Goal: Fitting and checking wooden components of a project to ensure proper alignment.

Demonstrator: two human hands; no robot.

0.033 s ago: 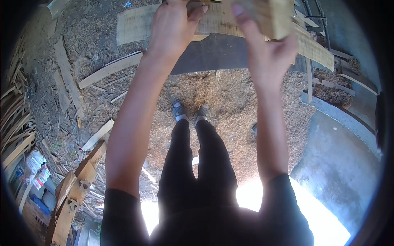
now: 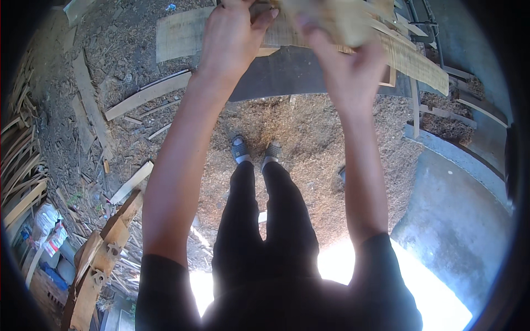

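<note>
My left hand (image 2: 232,38) is at the top edge of the view, over a long pale plank (image 2: 179,41). Its thumb points right and its fingers curl by a small dark thing (image 2: 260,7) that I cannot make out; the fingertips are partly cut off. To its right, my right hand (image 2: 356,74) grips a pale wooden block (image 2: 345,22), smeared by motion, with the thumb on its near left side. The block is above the plank, and I cannot tell whether they touch. Below the plank shows a dark bench surface (image 2: 287,74).
Sawdust and shavings (image 2: 309,127) cover the floor around my feet. At the left lie thin wood strips (image 2: 22,165), a thick notched timber (image 2: 113,237) and a plastic bag (image 2: 47,223). Dark pipes (image 2: 433,33) stand at the upper right, above a concrete slab (image 2: 447,215).
My right hand has shifted left along the plank, carrying the wooden block with it. More of the plank's right part now shows. My left hand has stayed almost in place.
</note>
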